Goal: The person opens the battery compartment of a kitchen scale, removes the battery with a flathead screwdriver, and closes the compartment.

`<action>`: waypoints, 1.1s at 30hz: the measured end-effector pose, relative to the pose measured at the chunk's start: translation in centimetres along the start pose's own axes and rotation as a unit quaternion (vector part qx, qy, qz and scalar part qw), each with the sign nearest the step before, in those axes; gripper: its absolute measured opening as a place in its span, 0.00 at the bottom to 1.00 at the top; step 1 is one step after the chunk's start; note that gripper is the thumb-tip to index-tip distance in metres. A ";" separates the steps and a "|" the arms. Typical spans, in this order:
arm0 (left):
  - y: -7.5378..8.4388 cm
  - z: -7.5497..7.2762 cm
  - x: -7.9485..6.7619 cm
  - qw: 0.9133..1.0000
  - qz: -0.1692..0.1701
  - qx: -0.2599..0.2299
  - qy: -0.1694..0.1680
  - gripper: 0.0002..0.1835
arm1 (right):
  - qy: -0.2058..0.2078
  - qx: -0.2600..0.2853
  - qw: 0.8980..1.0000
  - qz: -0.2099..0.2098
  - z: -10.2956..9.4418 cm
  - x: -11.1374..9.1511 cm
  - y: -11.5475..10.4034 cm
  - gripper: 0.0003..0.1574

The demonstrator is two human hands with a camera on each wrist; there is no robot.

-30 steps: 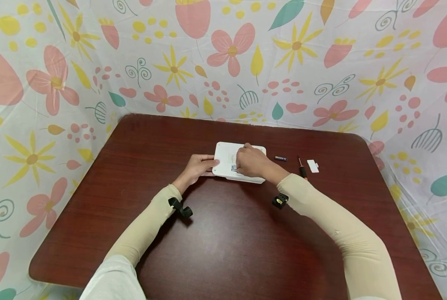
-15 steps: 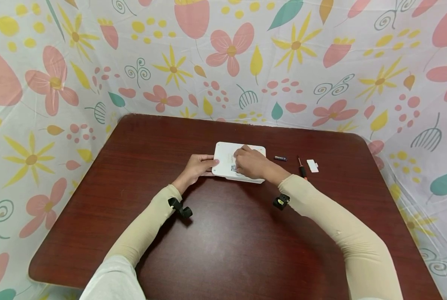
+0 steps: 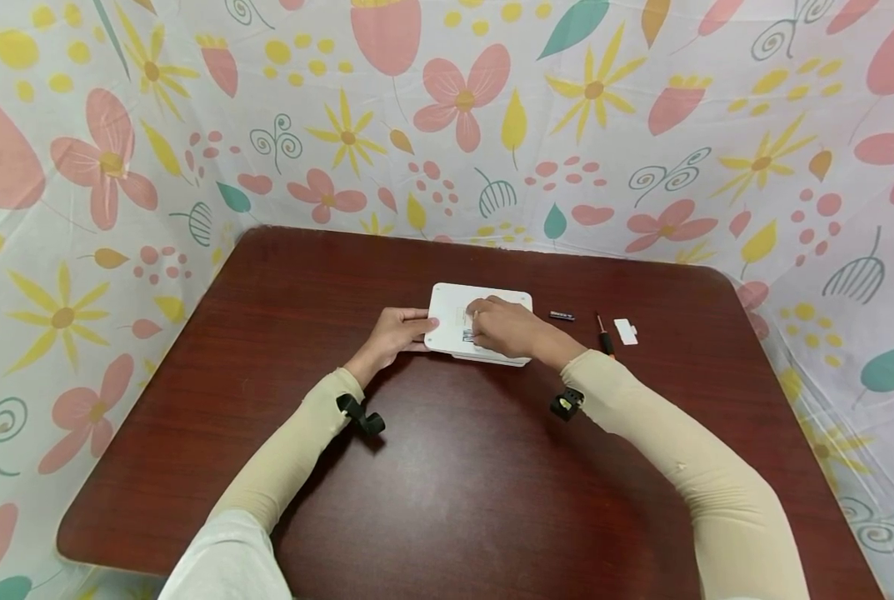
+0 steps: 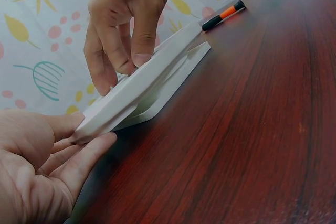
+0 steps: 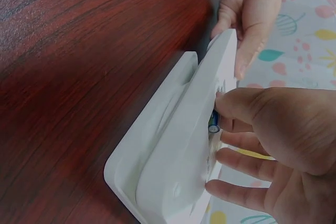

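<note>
A flat white device (image 3: 447, 298), underside up, has a battery compartment in its upper face. From its side, in the right wrist view, it shows two stacked white parts with a gap between them. My left hand (image 3: 392, 335) grips its left end, thumb on top and fingers beneath. Over the compartment is my right hand (image 3: 512, 327), thumb and forefinger pinching at a battery (image 5: 213, 125) whose blue-green end shows in the right wrist view. The other fingers of this hand touch the device's face. Most of the compartment is hidden behind the hand in the head view.
Right of the device lies a loose battery (image 3: 562, 316). Beside it are a screwdriver (image 3: 606, 342) with a black and orange handle and a small white battery cover (image 3: 626, 332). The dark wooden table (image 3: 432, 500) meets a flowered cloth (image 3: 387, 183) behind.
My right hand has shifted slightly toward me over the compartment, its knuckles lower now. The left hand and the device have stayed in place.
</note>
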State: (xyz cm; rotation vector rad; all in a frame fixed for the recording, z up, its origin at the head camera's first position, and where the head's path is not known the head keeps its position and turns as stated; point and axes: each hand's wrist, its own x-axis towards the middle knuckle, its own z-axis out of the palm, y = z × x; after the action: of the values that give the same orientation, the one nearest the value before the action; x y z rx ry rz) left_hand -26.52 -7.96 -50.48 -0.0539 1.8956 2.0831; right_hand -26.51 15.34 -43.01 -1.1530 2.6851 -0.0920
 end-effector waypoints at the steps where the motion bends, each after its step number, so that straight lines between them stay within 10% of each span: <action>1: 0.0 0.0 0.0 1.000 -0.001 -0.001 0.000 0.20 | 0.000 0.003 1.000 0.001 0.0 0.0 0.1 0.19; 14: 0.0 0.1 0.0 1.000 -0.005 -0.003 -0.003 0.21 | 0.078 0.047 0.995 -0.029 -0.2 -0.6 1.2 0.06; 33: 0.3 0.2 -0.2 1.000 -0.006 0.005 0.005 0.21 | 0.106 0.069 0.991 0.049 -2.4 -5.4 5.2 0.08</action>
State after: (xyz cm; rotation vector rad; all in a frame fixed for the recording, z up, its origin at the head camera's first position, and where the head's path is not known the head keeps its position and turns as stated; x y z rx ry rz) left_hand -26.36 -7.86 -50.14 -0.0723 1.9066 2.0689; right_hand -27.15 22.76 -40.47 -1.0214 2.8585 -0.3990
